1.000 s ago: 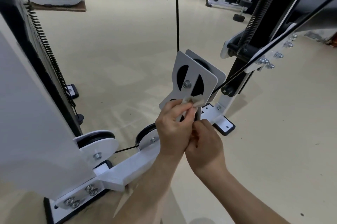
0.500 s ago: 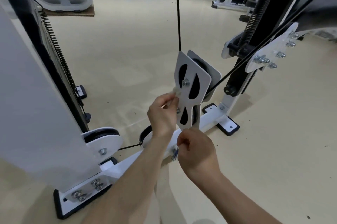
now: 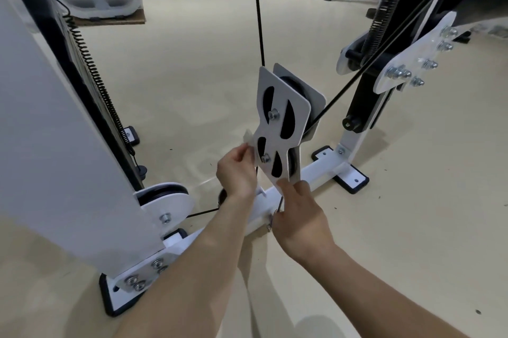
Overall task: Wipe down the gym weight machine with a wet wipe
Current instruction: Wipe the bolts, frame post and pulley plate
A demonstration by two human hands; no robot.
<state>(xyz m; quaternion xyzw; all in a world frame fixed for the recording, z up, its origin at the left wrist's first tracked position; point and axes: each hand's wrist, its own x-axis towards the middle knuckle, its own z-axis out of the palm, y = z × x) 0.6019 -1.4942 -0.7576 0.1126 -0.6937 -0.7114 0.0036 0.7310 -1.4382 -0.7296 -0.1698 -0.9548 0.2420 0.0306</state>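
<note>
A white double-pulley bracket (image 3: 299, 106) with black wheels hangs on a black cable (image 3: 258, 21) in the middle of the weight machine. My left hand (image 3: 236, 172) pinches a small white wet wipe (image 3: 248, 138) against the bracket's left edge, beside its lower bolt. My right hand (image 3: 299, 216) grips the bracket's bottom corner with thumb and fingers. Most of the wipe is hidden behind the plate and my fingers.
The white weight-stack shroud (image 3: 55, 145) with a black coiled cord (image 3: 93, 73) stands at my left. A white base bar (image 3: 316, 175) runs along the floor to a black upright (image 3: 365, 95) at right. A low floor pulley (image 3: 167, 200) sits near my left forearm. Other machines stand far back.
My left hand carried the wipe from the bracket's front face round to its left edge. My right hand shifted lower onto the bottom corner, and the bracket turned more edge-on.
</note>
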